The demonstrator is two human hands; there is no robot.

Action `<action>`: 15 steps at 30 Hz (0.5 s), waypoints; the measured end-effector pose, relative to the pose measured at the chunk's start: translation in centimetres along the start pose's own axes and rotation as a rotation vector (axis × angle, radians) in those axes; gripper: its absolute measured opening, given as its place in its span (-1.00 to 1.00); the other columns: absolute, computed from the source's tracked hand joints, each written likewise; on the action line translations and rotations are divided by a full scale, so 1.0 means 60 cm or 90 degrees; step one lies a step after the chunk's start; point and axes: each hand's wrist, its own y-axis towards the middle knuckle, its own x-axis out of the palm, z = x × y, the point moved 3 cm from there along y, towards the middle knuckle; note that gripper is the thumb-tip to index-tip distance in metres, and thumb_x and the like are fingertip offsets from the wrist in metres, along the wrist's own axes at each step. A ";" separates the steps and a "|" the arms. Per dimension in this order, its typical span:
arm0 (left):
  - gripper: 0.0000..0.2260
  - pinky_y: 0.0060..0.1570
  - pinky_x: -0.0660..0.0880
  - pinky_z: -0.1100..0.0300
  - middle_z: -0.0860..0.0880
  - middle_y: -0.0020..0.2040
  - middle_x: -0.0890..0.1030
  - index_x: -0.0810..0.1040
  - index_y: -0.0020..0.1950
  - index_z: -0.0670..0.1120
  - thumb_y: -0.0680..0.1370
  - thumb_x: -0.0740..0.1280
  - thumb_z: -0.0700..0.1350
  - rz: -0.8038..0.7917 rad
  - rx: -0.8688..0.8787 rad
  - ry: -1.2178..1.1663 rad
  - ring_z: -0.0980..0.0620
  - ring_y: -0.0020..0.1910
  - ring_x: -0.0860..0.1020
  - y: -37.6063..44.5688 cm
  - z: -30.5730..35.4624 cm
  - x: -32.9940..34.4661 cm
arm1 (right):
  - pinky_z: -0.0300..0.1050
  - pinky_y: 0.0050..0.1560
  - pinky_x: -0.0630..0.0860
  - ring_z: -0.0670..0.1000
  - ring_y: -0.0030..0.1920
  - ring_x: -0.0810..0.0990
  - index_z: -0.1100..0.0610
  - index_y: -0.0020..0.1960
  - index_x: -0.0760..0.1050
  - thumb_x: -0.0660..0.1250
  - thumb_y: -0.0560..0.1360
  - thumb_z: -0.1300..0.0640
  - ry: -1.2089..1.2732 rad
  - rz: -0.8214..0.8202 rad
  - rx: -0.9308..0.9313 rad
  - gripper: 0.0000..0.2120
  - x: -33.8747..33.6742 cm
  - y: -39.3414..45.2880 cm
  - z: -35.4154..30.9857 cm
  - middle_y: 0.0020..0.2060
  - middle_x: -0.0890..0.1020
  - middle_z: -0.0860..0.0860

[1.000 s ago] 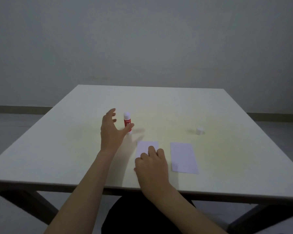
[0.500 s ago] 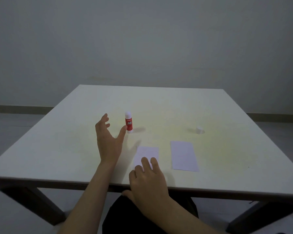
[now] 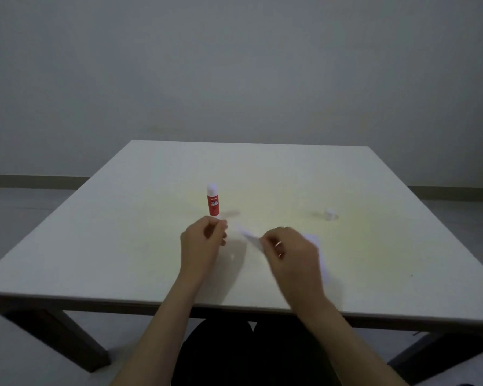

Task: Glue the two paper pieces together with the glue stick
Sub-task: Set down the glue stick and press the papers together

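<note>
A red glue stick point(image 3: 213, 201) with a white top stands upright on the white table point(image 3: 123, 246), just behind my left hand point(image 3: 202, 242). One white paper piece point(image 3: 247, 234) is lifted off the table and blurred; my left hand pinches its left end and my right hand point(image 3: 290, 254) pinches its right end. The second paper piece point(image 3: 322, 264) lies flat on the table, mostly hidden under my right hand.
A small white cap point(image 3: 329, 214) sits on the table to the right, beyond my right hand. The table's front edge point(image 3: 262, 309) runs just above my dark-clothed lap.
My left hand has left the glue stick and come in toward the middle. Both hands have picked the left paper piece up off the table and my right hand has moved forward.
</note>
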 end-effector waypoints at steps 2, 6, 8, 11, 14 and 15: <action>-0.87 -0.41 0.49 0.39 0.06 -0.40 0.65 0.62 -0.25 -0.07 0.50 0.35 -0.14 -0.090 -0.045 -0.038 0.20 -0.46 0.61 -0.017 0.008 0.022 | -0.32 -0.38 0.48 -0.03 -0.45 0.61 0.15 -0.28 0.52 0.36 0.44 0.32 0.183 0.068 0.159 -0.85 -0.025 0.019 0.033 -0.42 0.61 0.04; -0.91 -0.36 0.56 0.31 0.03 -0.33 0.71 0.66 -0.15 -0.10 0.49 0.37 -0.14 -0.183 -0.183 -0.210 0.06 -0.31 0.69 -0.036 0.029 0.059 | -0.24 -0.39 0.60 0.01 -0.45 0.66 0.19 -0.21 0.55 0.31 0.49 0.31 0.479 0.117 0.395 -0.87 -0.049 0.027 0.080 -0.39 0.63 0.11; -0.91 -0.36 0.57 0.31 0.03 -0.31 0.72 0.66 -0.16 -0.10 0.50 0.37 -0.14 -0.196 -0.233 -0.289 0.06 -0.28 0.70 -0.038 0.046 0.073 | -0.22 -0.36 0.62 0.04 -0.42 0.67 0.23 -0.18 0.54 0.30 0.51 0.31 0.572 0.117 0.461 -0.90 -0.049 0.019 0.091 -0.38 0.63 0.14; -0.90 -0.35 0.55 0.33 0.05 -0.32 0.72 0.66 -0.20 -0.07 0.50 0.37 -0.16 -0.185 -0.246 -0.315 0.11 -0.30 0.69 -0.034 0.066 0.086 | -0.20 -0.35 0.63 0.06 -0.41 0.67 0.24 -0.17 0.53 0.30 0.51 0.32 0.616 0.125 0.493 -0.91 -0.050 0.004 0.100 -0.39 0.65 0.15; -0.89 -0.32 0.54 0.33 0.08 -0.33 0.71 0.65 -0.23 -0.04 0.49 0.38 -0.15 -0.183 -0.258 -0.306 0.14 -0.31 0.68 -0.032 0.075 0.094 | -0.17 -0.38 0.63 0.08 -0.44 0.66 0.26 -0.19 0.52 0.28 0.50 0.34 0.609 0.119 0.512 -0.89 -0.055 -0.007 0.106 -0.45 0.65 0.11; -0.89 -0.30 0.53 0.32 0.09 -0.34 0.71 0.65 -0.23 -0.04 0.49 0.38 -0.15 -0.186 -0.267 -0.308 0.15 -0.32 0.68 -0.031 0.075 0.096 | -0.16 -0.40 0.63 0.08 -0.46 0.65 0.27 -0.20 0.51 0.28 0.50 0.34 0.600 0.105 0.519 -0.89 -0.057 -0.009 0.109 -0.46 0.64 0.11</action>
